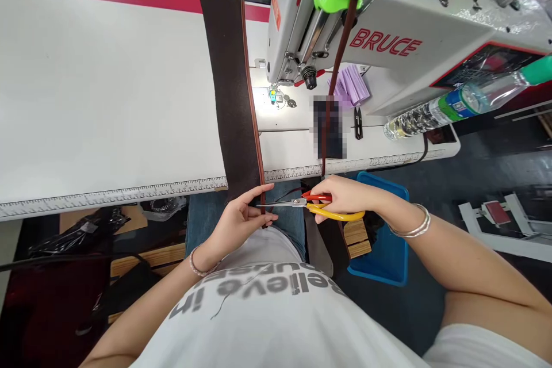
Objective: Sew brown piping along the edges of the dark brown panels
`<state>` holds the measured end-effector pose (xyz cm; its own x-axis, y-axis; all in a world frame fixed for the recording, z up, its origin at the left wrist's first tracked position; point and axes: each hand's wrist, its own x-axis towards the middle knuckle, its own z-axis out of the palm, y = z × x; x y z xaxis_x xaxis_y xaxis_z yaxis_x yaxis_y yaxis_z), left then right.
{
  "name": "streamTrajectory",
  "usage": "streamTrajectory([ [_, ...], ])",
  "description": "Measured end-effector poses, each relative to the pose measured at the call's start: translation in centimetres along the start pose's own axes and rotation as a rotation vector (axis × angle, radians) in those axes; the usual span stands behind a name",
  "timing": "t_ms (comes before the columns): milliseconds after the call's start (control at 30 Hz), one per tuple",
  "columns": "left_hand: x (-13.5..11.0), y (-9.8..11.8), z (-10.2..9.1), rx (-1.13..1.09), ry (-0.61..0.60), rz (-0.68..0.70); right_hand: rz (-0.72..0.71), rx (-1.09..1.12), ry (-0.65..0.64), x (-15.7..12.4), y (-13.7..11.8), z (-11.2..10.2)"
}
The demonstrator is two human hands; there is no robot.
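Observation:
A long dark brown fabric strip [230,86] with a reddish edge lies across the white sewing table [107,98] and hangs over its front edge. My left hand [241,218] pinches the strip's lower end between thumb and fingers, just below the table edge. My right hand [345,195] grips scissors [314,207] with red and yellow handles. Their blades point left toward the strip's end, close to my left fingertips. A thin brown tape [340,57] hangs down from the sewing machine [388,23] toward my right hand.
A plastic water bottle [466,100] lies on the machine bed at right. Small black snips [357,122] and purple paper tags [351,85] sit under the machine arm. A blue bin [388,253] stands on the floor by my right knee. A ruler strip [129,194] runs along the table's front edge.

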<state>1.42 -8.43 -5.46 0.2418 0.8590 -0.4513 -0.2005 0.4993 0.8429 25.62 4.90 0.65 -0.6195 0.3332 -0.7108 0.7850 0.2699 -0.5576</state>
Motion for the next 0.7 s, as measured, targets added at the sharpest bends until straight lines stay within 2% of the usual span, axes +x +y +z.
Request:
streamTrajectory([
  [500, 0.0, -0.5, 0.6, 0.108, 0.046, 0.001, -0.074, -0.037, 0.108, -0.2, 0.9, 1.0],
  [600, 0.1, -0.6, 0.7, 0.121, 0.061, -0.004, -0.103, 0.006, 0.123, -1.2, 1.5, 1.0],
  [700, 0.1, -0.7, 0.5, 0.145, 0.07, -0.004, -0.092, 0.123, 0.182, -3.3, 3.4, 0.8],
])
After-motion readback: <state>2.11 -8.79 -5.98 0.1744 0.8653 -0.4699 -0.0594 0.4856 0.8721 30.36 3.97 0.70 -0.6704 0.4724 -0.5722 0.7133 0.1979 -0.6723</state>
